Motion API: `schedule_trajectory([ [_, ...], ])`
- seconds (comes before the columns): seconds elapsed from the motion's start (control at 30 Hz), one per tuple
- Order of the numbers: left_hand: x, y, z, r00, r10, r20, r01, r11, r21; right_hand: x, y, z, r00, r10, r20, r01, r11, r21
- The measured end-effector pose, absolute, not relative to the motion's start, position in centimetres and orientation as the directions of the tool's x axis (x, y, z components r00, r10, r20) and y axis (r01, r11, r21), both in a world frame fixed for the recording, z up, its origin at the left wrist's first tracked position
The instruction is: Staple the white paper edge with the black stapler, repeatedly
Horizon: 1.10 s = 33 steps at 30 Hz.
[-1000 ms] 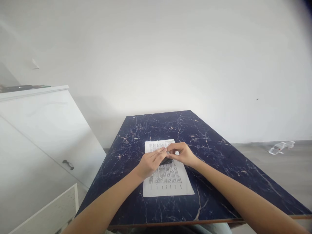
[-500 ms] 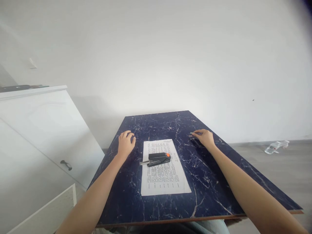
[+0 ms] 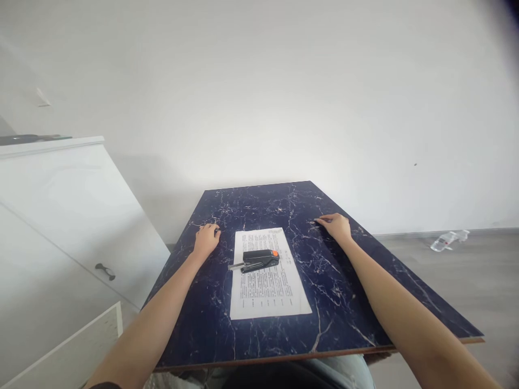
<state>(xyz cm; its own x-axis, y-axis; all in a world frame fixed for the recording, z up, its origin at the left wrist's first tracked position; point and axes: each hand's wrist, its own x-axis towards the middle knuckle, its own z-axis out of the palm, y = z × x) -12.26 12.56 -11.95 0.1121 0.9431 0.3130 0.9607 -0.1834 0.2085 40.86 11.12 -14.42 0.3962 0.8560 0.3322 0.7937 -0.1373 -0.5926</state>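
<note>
A black stapler (image 3: 259, 259) with an orange patch lies across a printed sheet of paper (image 3: 271, 309). Its silver inner rail (image 3: 235, 266) sticks out to the left, past the paper's edge. On the tabletop left of the paper rests my left hand (image 3: 207, 239), palm down, fingers loosely bent and thumb a little apart, with nothing visible in it. To the right of the paper, my right hand (image 3: 335, 226) has thumb and forefinger pinched together near the table. Whatever is between those fingertips is too small to make out.
The dark blue marbled table (image 3: 336, 302) stands against a pale wall (image 3: 259, 97). A white cabinet (image 3: 60, 205) with a dark handle (image 3: 105, 271) is at the left. Clear plastic bottles (image 3: 448, 241) lie on the floor at the right.
The whole view has shifted slightly. My left hand's fingers have drawn in closer together. My right hand keeps its pinch, and the stapler and paper stay in place on the table.
</note>
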Motion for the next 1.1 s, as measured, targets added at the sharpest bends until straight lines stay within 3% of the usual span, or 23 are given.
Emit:
schedule_trajectory([
  [0.23,-12.2,12.0,-11.1,0.157,0.915,0.371,0.938,-0.256,0.234,40.7,11.0,-14.7,0.388,0.828,0.404,0.827,-0.121,-0.548],
  [0.33,-12.0,11.8,-10.9,0.123,0.908,0.399,0.904,-0.269,0.332,40.7,11.0,-14.9,0.407,0.795,0.451,0.823,-0.104,-0.559],
  [0.4,-11.6,11.6,-10.8,0.079,0.896,0.437,0.828,-0.303,0.472,40.6,10.9,-14.7,0.419,0.779,0.466,0.81,-0.09,-0.579],
  [0.53,-10.1,11.0,-10.3,-0.017,0.923,0.384,0.399,-0.346,0.849,39.9,10.3,-13.5,0.46,0.701,0.545,0.789,-0.042,-0.613],
  [0.63,-9.1,10.2,-9.7,-0.054,0.969,0.241,0.039,-0.239,0.97,38.4,9.5,-12.1,0.413,0.66,0.627,0.794,0.076,-0.603],
  [0.8,-8.9,9.4,-8.5,-0.153,0.988,0.029,-0.194,-0.059,0.979,33.2,7.0,-9.1,0.198,0.701,0.685,0.742,0.349,-0.572],
  [0.9,-9.0,9.2,-8.4,-0.203,0.979,-0.038,-0.289,-0.023,0.957,29.0,4.9,-7.6,-0.097,0.775,0.625,0.632,0.533,-0.562],
  [1.0,-8.9,9.2,-8.4,-0.195,0.976,-0.1,-0.357,0.025,0.934,25.2,2.7,-6.8,-0.459,0.718,0.523,0.46,0.696,-0.551],
  [1.1,-8.7,9.3,-8.3,-0.195,0.971,-0.14,-0.417,0.047,0.908,22.7,1.2,-6.9,-0.633,0.636,0.443,0.367,0.749,-0.551],
])
